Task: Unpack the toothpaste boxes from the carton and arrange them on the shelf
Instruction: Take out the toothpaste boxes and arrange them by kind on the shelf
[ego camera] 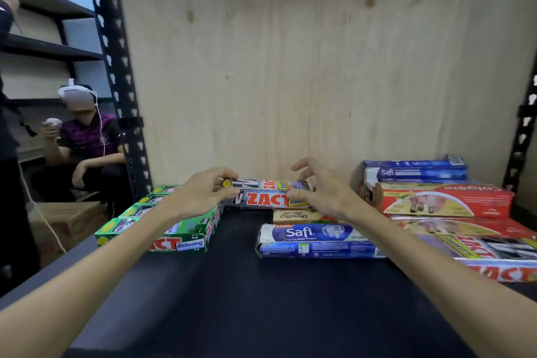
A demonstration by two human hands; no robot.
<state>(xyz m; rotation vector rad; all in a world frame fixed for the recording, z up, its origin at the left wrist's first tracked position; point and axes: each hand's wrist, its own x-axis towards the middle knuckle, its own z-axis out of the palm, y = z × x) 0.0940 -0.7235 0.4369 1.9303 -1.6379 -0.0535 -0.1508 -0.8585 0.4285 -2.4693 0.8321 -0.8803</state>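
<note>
Now both hands (200, 197) on Zact box (267, 198).

Your dark shelf (232, 299) carries green Zact Whitening boxes (174, 229) at the left and a black Zact box (267, 199) at the back. Blue Safi boxes (316, 240) lie mid-shelf, and red Colgate boxes (444, 203) lie at the right.
</note>
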